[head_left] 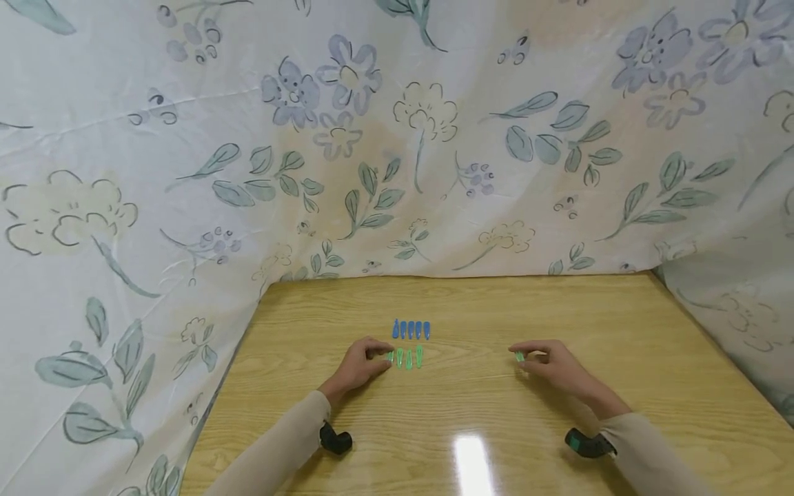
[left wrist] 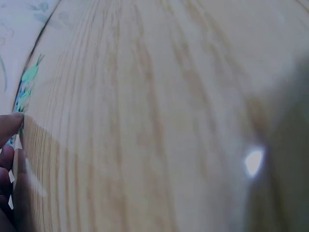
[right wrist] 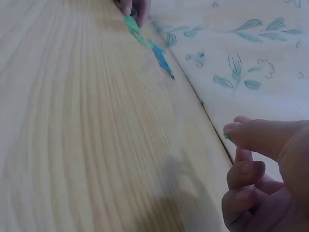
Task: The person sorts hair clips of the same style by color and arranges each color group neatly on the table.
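Small green snap hair clips (head_left: 409,359) lie upright in a short row on the table, below a row of several blue hair clips (head_left: 411,330). At the left end of the green row, my left hand (head_left: 362,365) pinches a green clip (head_left: 391,356) between thumb and fingers. My right hand (head_left: 555,365), well to the right of both rows, holds another green clip (head_left: 520,357) between thumb and fingertips. From the right wrist, only a sliver of that clip (right wrist: 227,137) shows at the fingertips. The left wrist view has the left fingers at its left edge, with green clips (left wrist: 30,73) beyond them.
The wooden table (head_left: 471,303) has a light grain and a bright reflection near its front. A floral cloth (head_left: 384,207) hangs behind it and along both sides. Black wrist bands with cameras (head_left: 336,439) sit at both sleeve cuffs.
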